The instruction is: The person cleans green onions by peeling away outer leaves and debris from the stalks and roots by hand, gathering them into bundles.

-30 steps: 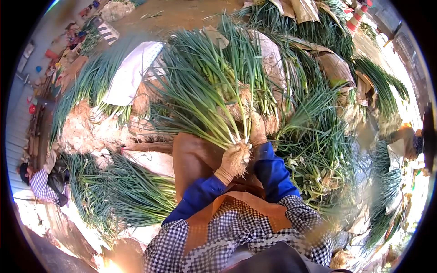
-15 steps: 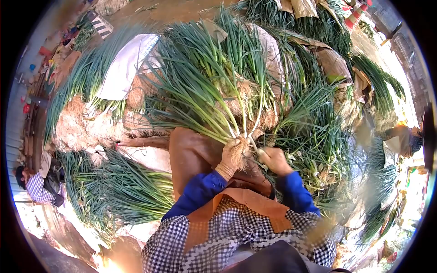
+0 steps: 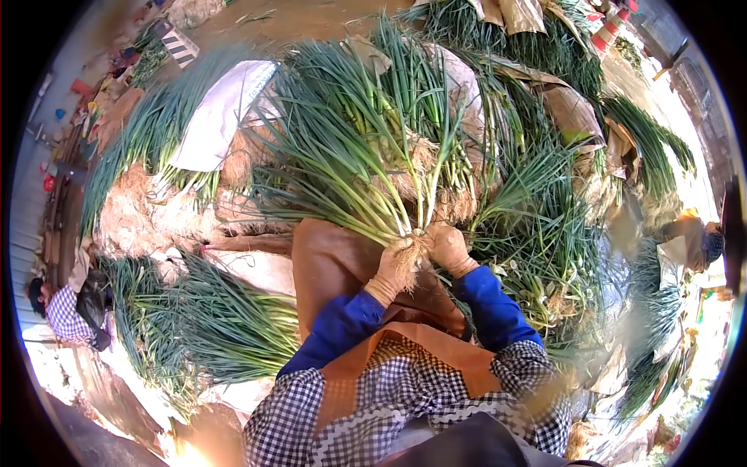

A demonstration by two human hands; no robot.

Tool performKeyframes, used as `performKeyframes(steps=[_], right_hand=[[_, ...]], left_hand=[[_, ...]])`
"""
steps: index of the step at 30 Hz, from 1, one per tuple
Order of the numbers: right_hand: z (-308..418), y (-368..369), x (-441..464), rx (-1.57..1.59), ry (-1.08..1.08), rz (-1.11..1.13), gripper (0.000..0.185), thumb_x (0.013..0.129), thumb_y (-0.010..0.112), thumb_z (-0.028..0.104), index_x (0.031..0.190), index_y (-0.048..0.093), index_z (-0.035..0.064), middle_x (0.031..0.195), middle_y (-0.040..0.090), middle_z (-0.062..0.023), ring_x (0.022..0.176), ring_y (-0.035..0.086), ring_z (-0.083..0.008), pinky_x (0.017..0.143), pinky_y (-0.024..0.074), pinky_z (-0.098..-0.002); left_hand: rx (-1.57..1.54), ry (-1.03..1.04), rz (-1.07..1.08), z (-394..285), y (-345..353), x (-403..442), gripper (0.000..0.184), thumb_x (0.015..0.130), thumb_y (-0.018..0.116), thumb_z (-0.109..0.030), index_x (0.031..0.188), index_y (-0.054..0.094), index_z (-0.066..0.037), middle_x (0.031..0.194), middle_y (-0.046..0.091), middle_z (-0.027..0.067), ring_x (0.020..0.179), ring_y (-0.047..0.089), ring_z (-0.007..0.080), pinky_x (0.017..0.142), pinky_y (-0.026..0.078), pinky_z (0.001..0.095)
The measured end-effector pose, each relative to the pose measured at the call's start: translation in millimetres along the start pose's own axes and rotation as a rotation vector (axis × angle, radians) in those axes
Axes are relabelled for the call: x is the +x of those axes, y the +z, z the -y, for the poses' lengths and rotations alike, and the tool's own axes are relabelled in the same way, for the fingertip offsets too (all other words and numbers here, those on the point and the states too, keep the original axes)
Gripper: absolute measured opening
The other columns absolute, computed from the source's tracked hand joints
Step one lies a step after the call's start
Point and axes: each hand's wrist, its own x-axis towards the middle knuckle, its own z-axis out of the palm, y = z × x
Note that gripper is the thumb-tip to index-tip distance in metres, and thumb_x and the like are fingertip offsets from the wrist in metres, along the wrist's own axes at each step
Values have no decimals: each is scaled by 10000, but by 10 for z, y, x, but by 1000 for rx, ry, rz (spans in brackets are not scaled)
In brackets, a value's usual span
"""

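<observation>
A bunch of green onions fans out in front of me, its leaves pointing away and its pale roots hanging toward my lap. My left hand is closed round the white stem ends. Close beside it, my right hand is closed at the right edge of the same root end, against the stems. What its fingers pinch there is hidden by the back of the hand. Brown trousers or a cover over my knee lie under the bunch.
Green onions are heaped at my left, and more lie loosely at my right. Rooted bundles with a white sack stand ahead on the left. A person in a checked sleeve is at far left. A striped cone stands far right.
My right hand has moved left and up, from a stem at the bunch's right side to the root end beside my left hand. My left hand keeps its hold.
</observation>
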Motion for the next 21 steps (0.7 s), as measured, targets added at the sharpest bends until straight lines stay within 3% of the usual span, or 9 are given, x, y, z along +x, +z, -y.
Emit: performKeyframes(steps=[1,4,7,8,10,12,14,17,21], right_hand=[[70,-72,-41,-201,-40,71,230,804,555,271,903,625,75,763,611,-134,705,578,-339,657,466,-431],[133,-359,-384,-33,-194,389,262,743,588,324,827,646,83,752,613,-128,723,599,-305,654,475,-420],[-102,-567,-641,-174,-108,785,259,713,597,321,802,661,87,772,624,-108,722,624,-255,626,499,-377],[-226,-640,-612,-331,37,732,222,744,571,254,825,658,67,808,638,-109,747,632,-254,641,506,-359],[-274,-684,-318,-517,145,483,254,805,546,267,902,655,60,860,650,-137,781,631,-269,675,502,-370],[-157,-736,24,313,478,193,328,837,543,349,955,644,60,875,651,-132,770,628,-276,728,490,-369],[-305,-407,373,312,237,-135,403,858,527,397,1020,612,38,920,641,-150,795,622,-272,754,481,-353],[-368,-216,883,424,214,36,457,845,560,372,1063,565,-29,957,615,-218,904,596,-291,796,461,-354],[-366,126,1027,860,175,-70,314,898,523,251,1007,577,-39,860,626,-101,770,581,-192,703,476,-297]], left_hand=[[-25,39,-52,37,-24,10,289,841,502,-144,1083,534,11,827,623,160,669,621,228,514,527,301],[-35,145,-309,82,74,34,249,837,508,-128,1039,546,13,833,613,157,661,617,248,481,536,299],[-180,-38,40,33,-80,86,227,821,504,-20,1034,556,38,892,607,130,782,616,234,696,544,325],[-183,-45,45,52,-61,81,227,821,504,-20,1034,556,38,892,607,130,782,616,234,696,544,325],[-168,-67,-62,62,-26,92,273,844,506,-96,1102,523,-9,917,589,185,653,606,253,493,546,313],[-168,-80,-5,44,-15,72,269,841,511,-86,1096,528,-3,923,597,157,696,614,238,519,550,301],[-64,-11,-172,60,12,73,265,831,516,-52,1089,532,7,913,607,127,743,621,220,576,554,287],[36,45,-200,88,102,59,237,822,520,-20,1054,551,14,888,616,101,772,622,206,657,552,305],[67,59,-196,67,147,39,197,819,528,-22,1009,570,8,881,617,92,767,617,203,684,543,312]])
